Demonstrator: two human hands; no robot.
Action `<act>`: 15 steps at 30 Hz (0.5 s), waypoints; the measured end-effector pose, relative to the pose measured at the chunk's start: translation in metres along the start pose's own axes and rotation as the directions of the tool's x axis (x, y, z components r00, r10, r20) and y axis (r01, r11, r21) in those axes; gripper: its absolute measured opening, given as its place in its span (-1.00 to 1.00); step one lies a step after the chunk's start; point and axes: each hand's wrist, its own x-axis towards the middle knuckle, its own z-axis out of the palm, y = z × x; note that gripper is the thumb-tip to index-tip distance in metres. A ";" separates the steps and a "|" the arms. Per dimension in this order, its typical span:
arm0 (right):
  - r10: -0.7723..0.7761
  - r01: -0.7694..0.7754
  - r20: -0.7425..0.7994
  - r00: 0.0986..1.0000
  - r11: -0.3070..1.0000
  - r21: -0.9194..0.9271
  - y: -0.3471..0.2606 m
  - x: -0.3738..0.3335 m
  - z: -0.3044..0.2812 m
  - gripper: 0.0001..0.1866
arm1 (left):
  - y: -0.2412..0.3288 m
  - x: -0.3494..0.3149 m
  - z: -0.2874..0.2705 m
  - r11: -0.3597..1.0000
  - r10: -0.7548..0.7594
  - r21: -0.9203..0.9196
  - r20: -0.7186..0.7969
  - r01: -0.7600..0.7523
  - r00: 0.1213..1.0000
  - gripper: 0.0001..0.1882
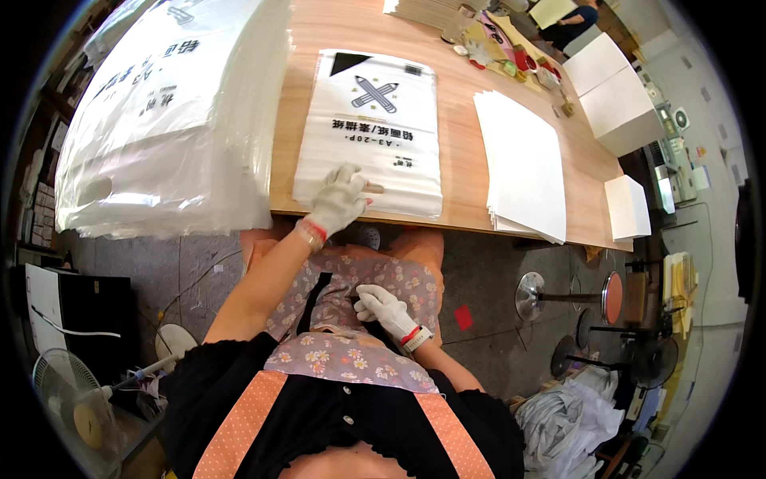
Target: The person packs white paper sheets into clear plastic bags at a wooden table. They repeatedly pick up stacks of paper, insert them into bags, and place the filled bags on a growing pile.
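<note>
My left hand (339, 199), in a white knit glove with bare fingertips showing, lies on the near-left part of a flat plastic paper packet (371, 144). Its fingers are stretched out over the plastic, not wrapped round it. White and see-through, the packet bears a crossed-pencils picture and black print, and lies along the table's near edge. Over my lap, against the flowered apron (351, 359), my right hand (387, 311) is closed with curled fingers. It wears a white glove too; whether anything is inside it is hidden.
A tall stack of clear plastic bags (167, 120) stands at the table's left. Right of the packet lies a stack of white sheets (523, 164). White boxes (610, 92), scissors and small items sit farther off. A stool (610, 297) and a fan (76, 399) stand on the floor.
</note>
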 end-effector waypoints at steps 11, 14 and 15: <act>-0.127 0.126 -0.008 0.992 0.974 0.189 -0.051 0.062 -0.029 -0.60 | -0.019 0.073 0.001 0.973 -0.192 -0.020 0.477 0.229 0.858 -0.81; -0.283 0.286 -0.089 0.955 0.801 0.527 -0.130 0.109 -0.030 -0.68 | -0.029 0.075 0.005 0.994 -0.103 0.022 0.454 0.105 0.885 -0.81; -0.274 0.310 -0.148 0.950 0.790 0.529 -0.150 0.122 -0.036 -0.70 | -0.033 0.078 0.013 0.991 -0.058 -0.087 0.416 0.103 0.908 -0.81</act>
